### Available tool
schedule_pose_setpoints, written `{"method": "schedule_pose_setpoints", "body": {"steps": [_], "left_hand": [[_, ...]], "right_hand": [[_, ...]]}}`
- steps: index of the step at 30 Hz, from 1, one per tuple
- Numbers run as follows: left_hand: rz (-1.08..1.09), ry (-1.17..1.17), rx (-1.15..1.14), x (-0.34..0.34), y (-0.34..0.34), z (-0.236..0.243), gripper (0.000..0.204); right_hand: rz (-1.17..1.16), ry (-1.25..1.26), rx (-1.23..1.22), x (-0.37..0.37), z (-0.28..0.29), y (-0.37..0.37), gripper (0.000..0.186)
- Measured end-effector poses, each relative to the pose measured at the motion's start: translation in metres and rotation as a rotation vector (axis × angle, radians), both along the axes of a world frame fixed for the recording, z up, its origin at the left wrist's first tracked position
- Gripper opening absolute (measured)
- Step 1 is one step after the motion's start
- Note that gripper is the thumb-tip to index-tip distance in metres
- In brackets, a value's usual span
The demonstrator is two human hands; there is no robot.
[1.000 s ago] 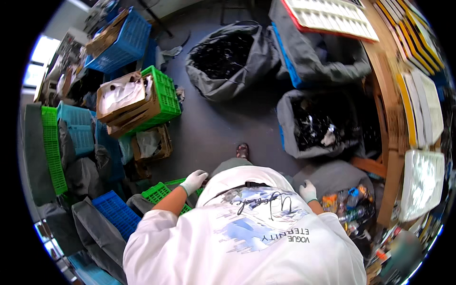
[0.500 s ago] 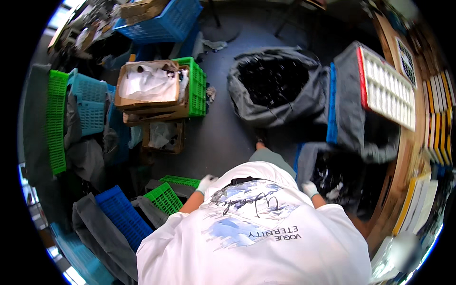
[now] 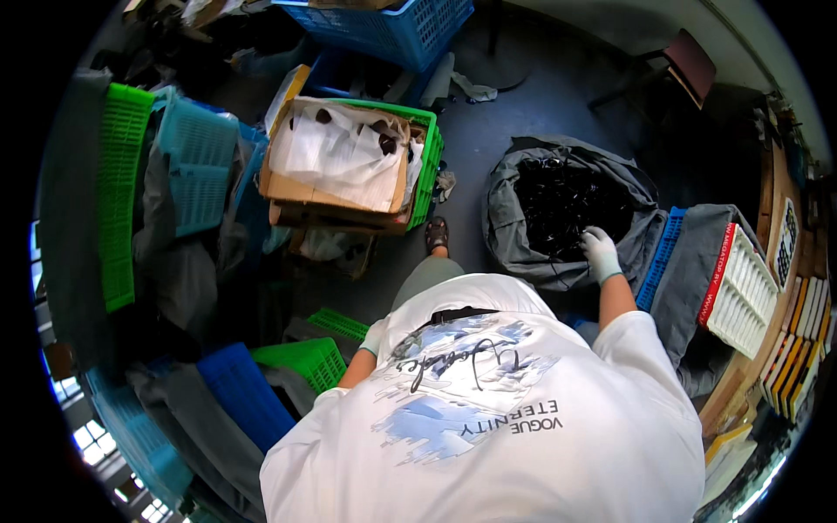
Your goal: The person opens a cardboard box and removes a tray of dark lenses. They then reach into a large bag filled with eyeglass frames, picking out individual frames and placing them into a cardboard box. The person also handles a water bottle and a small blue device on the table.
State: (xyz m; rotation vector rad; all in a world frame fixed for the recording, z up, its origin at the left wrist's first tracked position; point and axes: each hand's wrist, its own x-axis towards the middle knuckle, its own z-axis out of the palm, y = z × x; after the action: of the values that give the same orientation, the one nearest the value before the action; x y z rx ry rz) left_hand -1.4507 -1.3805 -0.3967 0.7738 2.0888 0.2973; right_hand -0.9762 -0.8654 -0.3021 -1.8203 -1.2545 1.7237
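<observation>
My right hand [image 3: 601, 252], in a white glove, reaches forward to the near right side of a large grey cloth-lined container [image 3: 514, 240]. It is full of small shiny black pieces [image 3: 562, 199]. The fingers are apart and slightly bent at the edge of the pieces; nothing shows in them. My left hand [image 3: 375, 336], also gloved in white, hangs low beside my hip near a green plastic crate [image 3: 305, 362]. My shirt hides much of it, and its fingers do not show well.
At front left, a cardboard box [image 3: 349, 196] with white wrapping sits on a green crate [image 3: 427, 170]. Blue crates [image 3: 384, 35] stand behind it. On the right are a white slotted tray [image 3: 745, 292] and a wooden bench [image 3: 741, 392]. A chair [image 3: 689, 65] stands far right.
My right hand has come up from beside my hip and stretched forward to the grey container. My body and view have turned left, and a foot has stepped forward. My left hand stays low.
</observation>
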Motion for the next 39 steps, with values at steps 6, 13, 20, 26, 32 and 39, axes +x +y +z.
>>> {"method": "schedule_pose_setpoints", "body": {"steps": [6, 13, 20, 26, 32, 39], "left_hand": [[0.352, -0.155, -0.162, -0.092, 0.136, 0.052, 0.040], [0.207, -0.315, -0.250, -0.120, 0.280, 0.058, 0.039], [-0.438, -0.037, -0.061, -0.116, 0.412, -0.049, 0.053], [-0.478, -0.183, -0.106, -0.115, 0.548, -0.012, 0.049], [-0.782, 0.007, -0.212, -0.094, 0.733, 0.000, 0.042], [-1.438, 0.263, -0.202, 0.061, 1.009, 0.053, 0.041]], "right_hand": [[0.593, -0.320, 0.316, -0.129, 0.087, -0.024, 0.036], [0.285, -0.523, -0.093, -0.030, 0.049, -0.061, 0.037], [-0.677, -0.321, -0.563, 0.083, -0.006, -0.070, 0.013], [-0.383, -0.277, -0.245, 0.027, -0.010, -0.043, 0.030], [0.286, -0.627, 0.129, -0.020, -0.029, -0.016, 0.021], [-0.423, -0.588, -0.670, -0.089, -0.031, 0.072, 0.036]]}}
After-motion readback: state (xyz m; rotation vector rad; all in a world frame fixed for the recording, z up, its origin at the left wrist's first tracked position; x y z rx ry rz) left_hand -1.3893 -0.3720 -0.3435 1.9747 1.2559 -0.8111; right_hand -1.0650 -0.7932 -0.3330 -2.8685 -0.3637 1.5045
